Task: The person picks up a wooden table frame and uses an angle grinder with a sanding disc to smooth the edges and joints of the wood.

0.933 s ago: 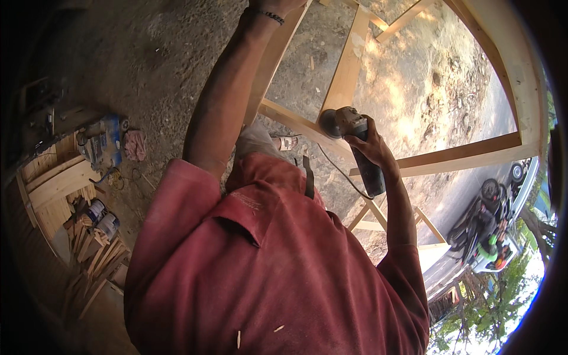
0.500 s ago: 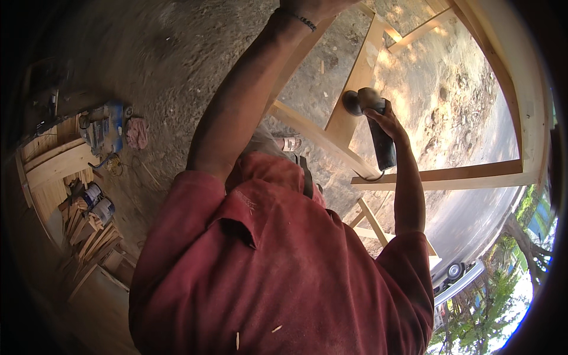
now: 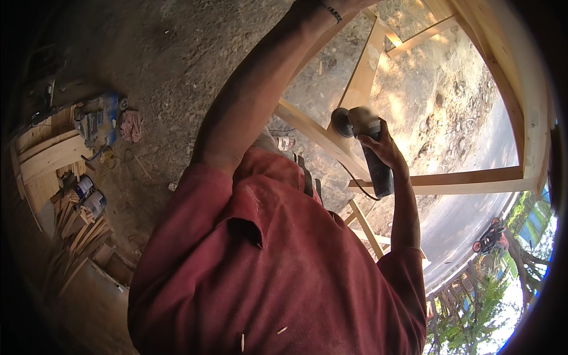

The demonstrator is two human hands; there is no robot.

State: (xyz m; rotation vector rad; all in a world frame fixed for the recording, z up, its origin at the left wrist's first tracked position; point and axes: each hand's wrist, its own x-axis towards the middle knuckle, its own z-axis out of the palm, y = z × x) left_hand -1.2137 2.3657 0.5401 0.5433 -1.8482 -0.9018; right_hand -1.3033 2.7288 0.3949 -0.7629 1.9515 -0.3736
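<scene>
My right hand is wrapped round the dark body of an angle grinder. The grinder's round disc points left, in front of a flat wooden board; whether it touches the wood I cannot tell. A thin cord trails from the tool's lower end. My left arm stretches up to the top edge, where my left hand is mostly cut off beside a wooden piece of the frame. Its fingers are out of sight.
A large pale wooden frame curves round the right side. Leftward on the dirt ground lie a blue power tool, a pink cloth, tins and stacked wood strips. Beyond the road is a motorcycle.
My right hand and the grinder have come down a little, nearer to me. My left arm has shifted right. A motorcycle now shows on the road, and the car has left view.
</scene>
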